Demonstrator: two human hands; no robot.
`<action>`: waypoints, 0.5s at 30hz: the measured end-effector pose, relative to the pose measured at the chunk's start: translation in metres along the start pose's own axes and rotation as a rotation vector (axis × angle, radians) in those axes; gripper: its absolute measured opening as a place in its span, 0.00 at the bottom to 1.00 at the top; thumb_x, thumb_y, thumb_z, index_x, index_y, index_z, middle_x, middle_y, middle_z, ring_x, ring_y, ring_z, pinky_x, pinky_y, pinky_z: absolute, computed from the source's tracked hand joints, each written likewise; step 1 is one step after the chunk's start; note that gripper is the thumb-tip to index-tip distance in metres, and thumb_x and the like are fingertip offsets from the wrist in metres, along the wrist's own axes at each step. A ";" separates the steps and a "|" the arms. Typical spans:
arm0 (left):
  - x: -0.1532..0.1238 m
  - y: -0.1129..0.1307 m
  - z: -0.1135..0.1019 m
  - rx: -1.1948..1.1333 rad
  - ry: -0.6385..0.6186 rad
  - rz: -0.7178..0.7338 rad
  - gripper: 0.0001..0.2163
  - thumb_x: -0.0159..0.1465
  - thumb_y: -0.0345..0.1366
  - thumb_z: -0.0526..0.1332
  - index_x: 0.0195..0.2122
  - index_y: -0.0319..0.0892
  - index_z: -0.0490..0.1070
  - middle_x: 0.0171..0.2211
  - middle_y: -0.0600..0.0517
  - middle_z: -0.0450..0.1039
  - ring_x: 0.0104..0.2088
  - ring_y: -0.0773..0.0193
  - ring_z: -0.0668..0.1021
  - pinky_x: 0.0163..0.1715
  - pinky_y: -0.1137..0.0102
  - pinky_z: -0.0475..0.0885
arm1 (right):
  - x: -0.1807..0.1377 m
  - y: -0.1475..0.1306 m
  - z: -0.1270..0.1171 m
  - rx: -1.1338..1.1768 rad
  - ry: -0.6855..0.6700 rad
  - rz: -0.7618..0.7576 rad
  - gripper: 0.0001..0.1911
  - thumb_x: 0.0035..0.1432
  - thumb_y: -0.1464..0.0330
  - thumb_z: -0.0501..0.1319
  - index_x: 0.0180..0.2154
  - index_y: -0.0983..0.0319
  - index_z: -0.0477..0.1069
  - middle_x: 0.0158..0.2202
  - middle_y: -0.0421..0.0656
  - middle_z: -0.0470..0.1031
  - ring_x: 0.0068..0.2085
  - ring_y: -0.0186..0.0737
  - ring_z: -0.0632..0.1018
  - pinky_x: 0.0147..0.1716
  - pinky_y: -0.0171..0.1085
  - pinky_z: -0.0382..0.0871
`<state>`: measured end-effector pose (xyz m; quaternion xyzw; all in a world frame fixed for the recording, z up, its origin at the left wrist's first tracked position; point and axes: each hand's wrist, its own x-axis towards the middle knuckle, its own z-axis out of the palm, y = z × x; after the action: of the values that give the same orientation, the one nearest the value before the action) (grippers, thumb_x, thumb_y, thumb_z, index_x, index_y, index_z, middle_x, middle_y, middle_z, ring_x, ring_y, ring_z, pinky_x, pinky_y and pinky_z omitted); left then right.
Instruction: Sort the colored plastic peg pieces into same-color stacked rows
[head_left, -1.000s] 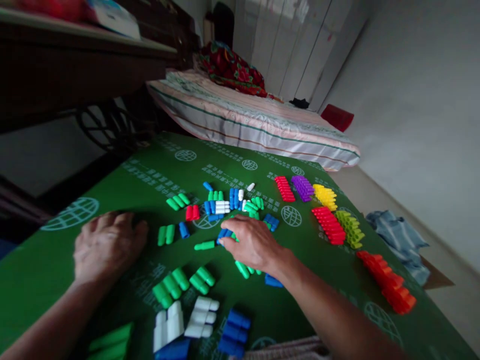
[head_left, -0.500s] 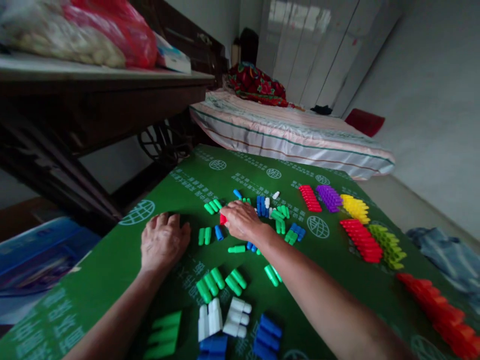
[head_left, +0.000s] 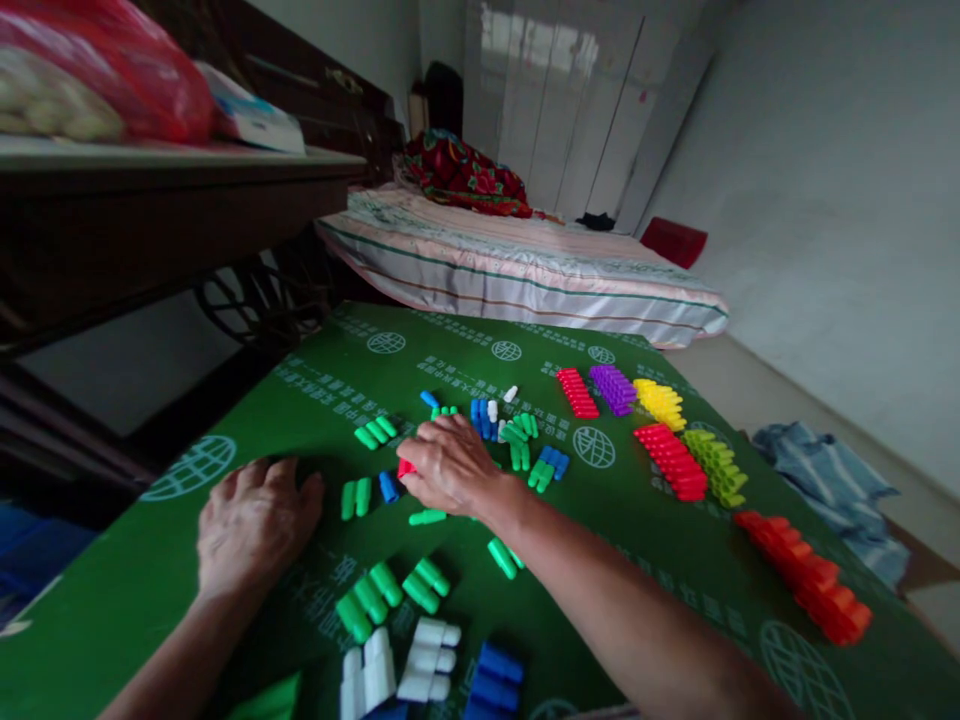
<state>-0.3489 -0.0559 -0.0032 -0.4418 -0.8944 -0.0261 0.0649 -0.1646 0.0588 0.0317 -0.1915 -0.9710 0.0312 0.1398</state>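
My right hand (head_left: 446,462) reaches over the middle of the board, its fingers closed round a small red plastic block (head_left: 406,468), mostly hidden under them. Just left of it lies a short blue block (head_left: 388,487), close to a pair of green blocks (head_left: 356,497). My left hand (head_left: 259,515) rests palm down on the board at the left, fingers slightly bent and apart, holding nothing. Beyond the right hand are joined blue blocks (head_left: 484,418), a white block (head_left: 511,394) and green blocks (head_left: 517,435). Some pieces are hidden behind the hand.
Green (head_left: 369,600), white (head_left: 429,660) and blue block groups (head_left: 495,682) lie near me on the green board (head_left: 315,400). Joined red (head_left: 670,460), purple (head_left: 613,389), yellow (head_left: 658,403) and orange rows (head_left: 806,580) line the right. A bed (head_left: 525,260) stands behind.
The view has turned to the right, so the scene sits further left. My right hand, still on the red block, has come slightly nearer; my left hand stays resting on the board.
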 end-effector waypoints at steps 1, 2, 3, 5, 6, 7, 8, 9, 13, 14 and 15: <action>0.000 0.000 0.000 0.000 0.000 0.002 0.29 0.64 0.47 0.37 0.52 0.33 0.66 0.51 0.36 0.67 0.53 0.42 0.66 0.51 0.56 0.64 | -0.013 0.002 -0.006 0.029 0.035 0.041 0.09 0.60 0.65 0.56 0.36 0.61 0.73 0.36 0.45 0.74 0.42 0.43 0.71 0.45 0.41 0.63; 0.000 0.000 0.000 0.000 0.003 0.004 0.29 0.64 0.47 0.37 0.51 0.33 0.66 0.51 0.36 0.67 0.53 0.42 0.66 0.51 0.56 0.64 | -0.030 0.005 -0.012 0.064 0.064 0.095 0.08 0.60 0.65 0.57 0.34 0.60 0.73 0.34 0.44 0.74 0.41 0.41 0.71 0.45 0.40 0.63; 0.000 0.000 0.000 0.000 0.006 0.006 0.29 0.64 0.47 0.37 0.51 0.33 0.67 0.51 0.36 0.67 0.53 0.42 0.66 0.51 0.56 0.64 | -0.048 0.010 -0.018 0.101 0.088 0.149 0.07 0.60 0.66 0.58 0.34 0.60 0.73 0.34 0.43 0.73 0.40 0.40 0.71 0.46 0.39 0.63; 0.000 0.001 0.001 -0.007 0.014 0.011 0.29 0.64 0.48 0.37 0.51 0.33 0.67 0.51 0.35 0.67 0.53 0.42 0.67 0.51 0.55 0.64 | -0.090 0.021 -0.027 0.181 0.111 0.256 0.04 0.58 0.69 0.60 0.34 0.59 0.73 0.34 0.42 0.74 0.40 0.38 0.71 0.45 0.38 0.64; -0.001 0.001 0.000 -0.013 0.013 0.014 0.29 0.64 0.47 0.37 0.51 0.32 0.66 0.51 0.34 0.66 0.53 0.41 0.66 0.51 0.55 0.64 | -0.112 0.028 -0.030 0.206 0.116 0.311 0.03 0.58 0.70 0.60 0.34 0.59 0.73 0.34 0.41 0.74 0.41 0.38 0.71 0.44 0.37 0.64; -0.001 0.002 0.000 -0.022 0.010 0.014 0.29 0.64 0.47 0.37 0.52 0.31 0.66 0.51 0.34 0.66 0.53 0.41 0.66 0.51 0.55 0.64 | -0.133 0.035 -0.031 0.224 0.099 0.360 0.04 0.57 0.71 0.61 0.35 0.59 0.74 0.35 0.41 0.74 0.41 0.38 0.72 0.43 0.37 0.65; -0.001 0.002 -0.001 -0.031 0.003 0.013 0.29 0.64 0.47 0.37 0.52 0.31 0.66 0.52 0.33 0.66 0.53 0.40 0.66 0.51 0.54 0.64 | -0.152 0.042 -0.032 0.230 0.091 0.400 0.04 0.57 0.71 0.61 0.35 0.58 0.74 0.36 0.41 0.74 0.41 0.38 0.72 0.43 0.37 0.66; -0.002 0.003 -0.002 -0.039 -0.004 0.010 0.29 0.64 0.47 0.37 0.52 0.31 0.66 0.52 0.33 0.65 0.53 0.40 0.66 0.51 0.54 0.64 | -0.170 0.048 -0.032 0.231 0.064 0.428 0.04 0.57 0.71 0.60 0.35 0.58 0.74 0.37 0.41 0.75 0.41 0.38 0.72 0.43 0.37 0.66; -0.002 0.006 -0.007 -0.059 -0.024 0.001 0.30 0.64 0.47 0.37 0.52 0.29 0.65 0.53 0.31 0.64 0.54 0.39 0.65 0.51 0.53 0.63 | -0.217 0.068 -0.029 0.239 -0.037 0.427 0.09 0.59 0.73 0.57 0.37 0.57 0.74 0.40 0.41 0.76 0.44 0.38 0.74 0.46 0.38 0.68; -0.002 0.006 -0.008 -0.061 -0.027 0.001 0.30 0.64 0.47 0.37 0.52 0.29 0.65 0.53 0.31 0.64 0.54 0.39 0.65 0.51 0.52 0.63 | -0.224 0.071 -0.029 0.231 -0.050 0.414 0.11 0.59 0.74 0.56 0.38 0.57 0.75 0.42 0.42 0.76 0.46 0.38 0.74 0.48 0.39 0.68; -0.002 0.007 -0.009 -0.061 -0.030 -0.003 0.30 0.64 0.47 0.37 0.53 0.30 0.65 0.53 0.31 0.64 0.55 0.39 0.65 0.52 0.52 0.63 | -0.229 0.073 -0.029 0.214 -0.050 0.414 0.14 0.59 0.75 0.54 0.40 0.56 0.75 0.45 0.43 0.76 0.48 0.38 0.74 0.50 0.39 0.68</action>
<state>-0.3417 -0.0545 0.0051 -0.4427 -0.8946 -0.0468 0.0382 0.0733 0.0397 -0.0079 -0.3698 -0.9053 0.1670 0.1257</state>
